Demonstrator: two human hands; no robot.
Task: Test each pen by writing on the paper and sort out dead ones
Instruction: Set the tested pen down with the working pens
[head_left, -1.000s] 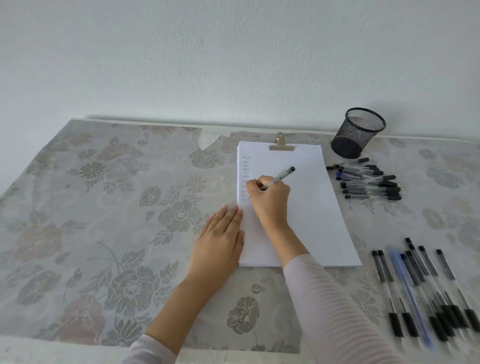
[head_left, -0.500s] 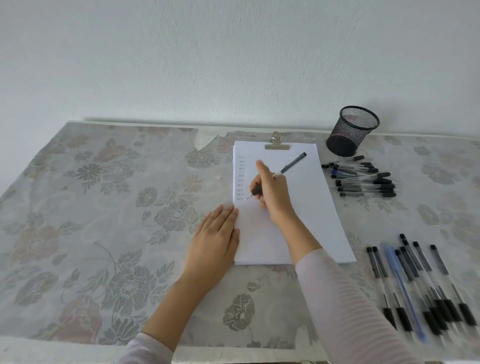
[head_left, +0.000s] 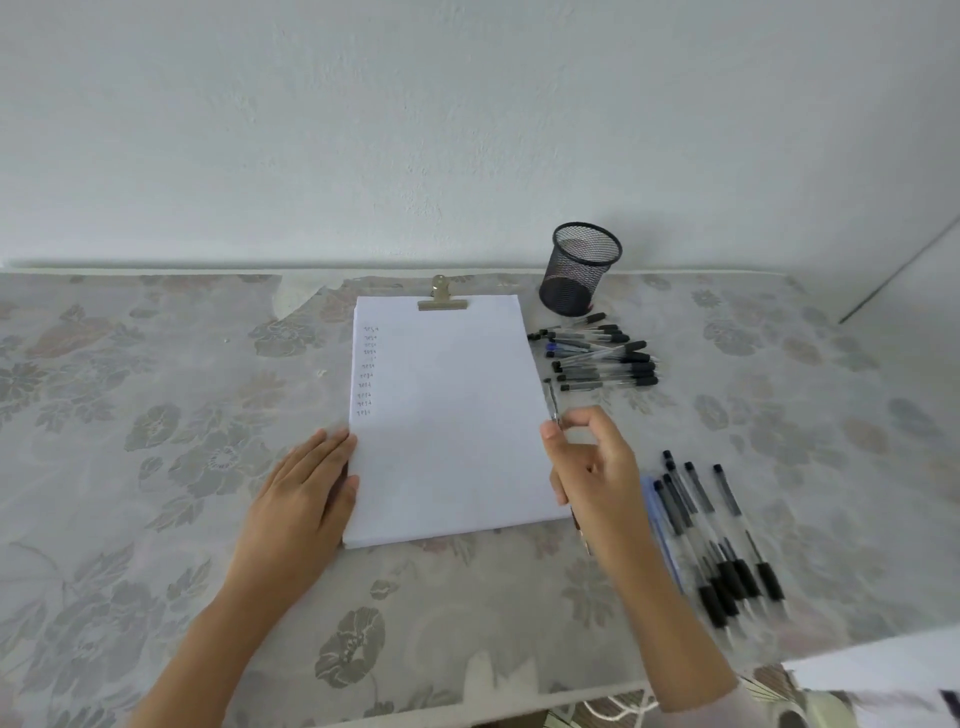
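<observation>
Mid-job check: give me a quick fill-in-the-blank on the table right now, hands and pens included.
1. The right hand holds one ___ just off the right edge of the paper.
2. The left hand lies flat at the ___ edge of the paper.
3. A metal ___ grips the paper's top edge.
4. A pile of pens lies beside the black mesh ___.
Missing words: pen; left; clip; cup.

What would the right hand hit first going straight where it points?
Probably the far pile of pens by the mesh cup, touched first by the pen the right hand pinches; depth is unclear.
</observation>
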